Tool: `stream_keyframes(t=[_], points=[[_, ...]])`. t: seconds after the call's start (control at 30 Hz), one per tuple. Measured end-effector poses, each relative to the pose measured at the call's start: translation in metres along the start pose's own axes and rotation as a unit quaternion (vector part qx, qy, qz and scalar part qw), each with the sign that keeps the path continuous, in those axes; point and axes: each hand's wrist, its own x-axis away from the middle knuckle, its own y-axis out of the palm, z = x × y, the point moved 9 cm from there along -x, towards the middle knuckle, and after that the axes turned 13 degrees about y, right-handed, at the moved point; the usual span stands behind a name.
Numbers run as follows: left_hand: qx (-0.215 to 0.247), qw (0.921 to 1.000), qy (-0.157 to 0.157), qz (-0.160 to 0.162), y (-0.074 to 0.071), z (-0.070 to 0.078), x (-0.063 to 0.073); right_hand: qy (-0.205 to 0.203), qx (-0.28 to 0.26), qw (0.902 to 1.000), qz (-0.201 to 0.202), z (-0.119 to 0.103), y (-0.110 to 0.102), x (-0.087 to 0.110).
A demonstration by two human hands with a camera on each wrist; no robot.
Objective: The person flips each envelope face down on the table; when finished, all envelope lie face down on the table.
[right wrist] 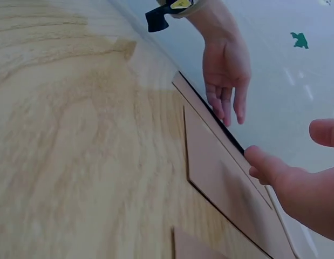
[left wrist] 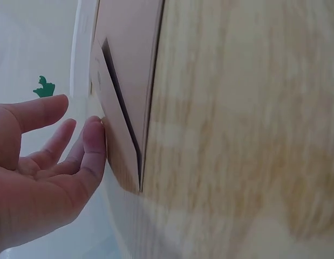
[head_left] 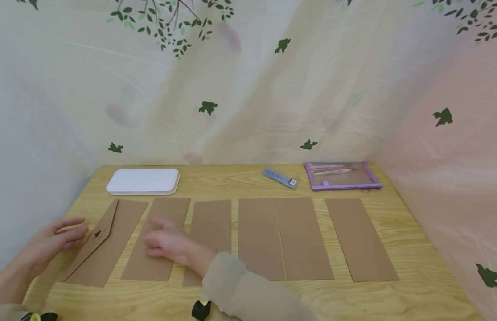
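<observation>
A brown kraft envelope (head_left: 116, 249) lies at the left of the table, its pointed flap facing up with a small dark mark on it. Beside its outer edge is my left hand (head_left: 57, 240), fingers loosely bent; in the left wrist view the fingertips (left wrist: 94, 132) meet the flap side of the envelope (left wrist: 123, 65). My right hand (head_left: 170, 243) is over a second, plain brown envelope (head_left: 170, 211), fingers relaxed and gripping nothing visible. The right forearm partly covers a third brown envelope (head_left: 212, 223).
Farther right lie two brown envelopes side by side (head_left: 260, 240) (head_left: 304, 240) and another envelope (head_left: 362, 240). Along the back are a white case (head_left: 143, 180), a small blue packet (head_left: 279, 177) and a purple-edged clear pouch (head_left: 340, 180) with pens. Patterned cloth hangs behind.
</observation>
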Motion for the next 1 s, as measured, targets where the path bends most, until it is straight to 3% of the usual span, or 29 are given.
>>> stream_keyframes(t=[0.23, 0.43, 0.7, 1.0], points=[[0.037, 0.9993, 0.005, -0.003, 0.006, 0.002, 0.003, 0.022, -0.058, 0.9979, -0.017, 0.016, 0.016, -0.013], [-0.029, 0.9992, -0.022, -0.017, 0.011, 0.004, 0.001, 0.024, -0.093, 0.9953, -0.011, 0.021, 0.022, -0.013], [-0.040, 0.9985, -0.030, -0.022, 0.013, 0.003, 0.004, 0.030, -0.101, 0.9944, -0.010, 0.021, 0.026, -0.009], [-0.040, 0.9984, -0.032, -0.023, 0.015, 0.005, 0.004, -0.006, -0.069, 0.9967, 0.041, 0.016, 0.027, -0.003]])
